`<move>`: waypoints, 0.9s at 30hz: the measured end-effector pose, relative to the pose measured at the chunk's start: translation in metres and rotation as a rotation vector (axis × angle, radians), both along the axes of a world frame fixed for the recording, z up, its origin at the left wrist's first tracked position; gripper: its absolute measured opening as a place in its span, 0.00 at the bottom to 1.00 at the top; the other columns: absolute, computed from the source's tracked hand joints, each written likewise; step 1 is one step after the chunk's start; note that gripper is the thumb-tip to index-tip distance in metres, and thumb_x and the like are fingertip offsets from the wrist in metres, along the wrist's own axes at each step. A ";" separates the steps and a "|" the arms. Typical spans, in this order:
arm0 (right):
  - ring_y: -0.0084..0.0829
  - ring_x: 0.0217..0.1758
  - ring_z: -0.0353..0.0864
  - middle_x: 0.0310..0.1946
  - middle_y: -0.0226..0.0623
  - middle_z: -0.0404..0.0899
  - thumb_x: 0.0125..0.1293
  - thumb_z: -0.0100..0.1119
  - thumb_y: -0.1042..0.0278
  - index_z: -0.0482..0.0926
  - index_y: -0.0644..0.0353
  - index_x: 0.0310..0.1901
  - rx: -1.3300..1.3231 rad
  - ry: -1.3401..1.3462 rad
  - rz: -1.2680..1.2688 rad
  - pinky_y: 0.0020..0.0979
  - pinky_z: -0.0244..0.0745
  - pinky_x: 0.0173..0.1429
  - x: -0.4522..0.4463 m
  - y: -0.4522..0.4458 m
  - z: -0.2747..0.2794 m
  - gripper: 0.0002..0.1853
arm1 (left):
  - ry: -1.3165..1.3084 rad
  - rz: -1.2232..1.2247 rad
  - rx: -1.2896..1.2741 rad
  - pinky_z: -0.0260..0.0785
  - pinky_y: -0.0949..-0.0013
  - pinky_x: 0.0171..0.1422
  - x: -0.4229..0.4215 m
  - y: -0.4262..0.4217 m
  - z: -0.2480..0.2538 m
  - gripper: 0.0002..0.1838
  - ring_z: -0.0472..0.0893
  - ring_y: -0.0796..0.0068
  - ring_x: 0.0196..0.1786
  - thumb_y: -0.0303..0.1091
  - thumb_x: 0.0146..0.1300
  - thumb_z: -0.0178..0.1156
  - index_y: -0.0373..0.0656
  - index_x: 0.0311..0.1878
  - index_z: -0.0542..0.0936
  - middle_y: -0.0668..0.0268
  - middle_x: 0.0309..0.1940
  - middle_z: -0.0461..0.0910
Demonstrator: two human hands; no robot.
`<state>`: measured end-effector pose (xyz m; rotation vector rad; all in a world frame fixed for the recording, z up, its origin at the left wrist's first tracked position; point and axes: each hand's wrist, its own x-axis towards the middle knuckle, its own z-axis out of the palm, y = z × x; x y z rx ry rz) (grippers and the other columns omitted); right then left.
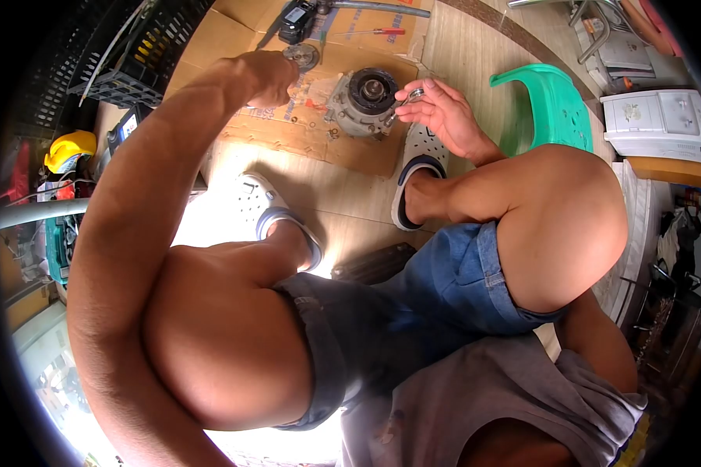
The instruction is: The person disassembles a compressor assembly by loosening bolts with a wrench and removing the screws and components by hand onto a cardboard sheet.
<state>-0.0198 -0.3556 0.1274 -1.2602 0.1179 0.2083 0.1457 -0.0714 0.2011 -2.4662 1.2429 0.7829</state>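
Machine part: the grey metal body (346, 111) sits on the flattened cardboard (280, 140) on the floor, in front of the person's feet, its black wheel (360, 86) on top.
Right hand: the right hand (446, 117) pinches a small shiny metal piece (414, 95) between thumb and fingertips, just beside the wheel.
Left hand: the left hand (273, 79) is curled beside a round metal disc (301, 56); its fingertips are hidden, so I cannot tell whether it grips anything.
Slip risk: the shiny piece could drop against the wheel, because only fingertips appear to hold it.
Rocking risk: a sideways push could tip or slide the body, since no hand steadies it and no clamp shows.
Scatter risk: a shifting clog (426, 146) could knock the loose small bits (334, 133) away.
Wheel direction: its round face and hub (373, 88) look upward; the hub's axis seems roughly upright.
Shiny piece direction: its long axis slants, lower end toward the body's edge.
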 end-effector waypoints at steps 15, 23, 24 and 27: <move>0.20 0.18 0.66 0.23 0.33 0.73 0.82 0.34 0.44 0.73 0.64 0.42 -0.349 -0.071 0.040 0.24 0.65 0.24 0.022 0.016 0.004 0.28 | 0.022 0.019 0.004 0.75 0.59 0.62 -0.001 -0.008 0.005 0.19 0.81 0.53 0.58 0.39 0.68 0.59 0.41 0.58 0.79 0.53 0.54 0.83; 0.19 0.18 0.69 0.17 0.31 0.72 0.79 0.40 0.40 0.74 0.65 0.42 -0.585 -0.003 0.159 0.24 0.67 0.25 0.034 0.022 0.012 0.30 | 0.002 -0.004 0.016 0.75 0.58 0.60 0.002 -0.009 -0.004 0.18 0.82 0.52 0.57 0.39 0.69 0.58 0.42 0.58 0.80 0.53 0.53 0.83; 0.20 0.19 0.71 0.18 0.31 0.73 0.79 0.43 0.41 0.74 0.66 0.45 -0.632 -0.025 0.120 0.24 0.67 0.25 0.032 0.023 0.013 0.29 | 0.000 -0.004 0.013 0.75 0.58 0.60 0.001 -0.009 -0.002 0.18 0.82 0.52 0.57 0.39 0.69 0.59 0.42 0.58 0.80 0.54 0.53 0.83; 0.19 0.22 0.72 0.24 0.32 0.76 0.77 0.52 0.48 0.73 0.66 0.52 -0.624 -0.059 0.010 0.23 0.68 0.27 0.020 0.034 0.012 0.23 | 0.032 0.037 0.024 0.75 0.58 0.60 -0.001 -0.006 0.004 0.17 0.82 0.52 0.57 0.39 0.69 0.59 0.42 0.57 0.80 0.54 0.53 0.83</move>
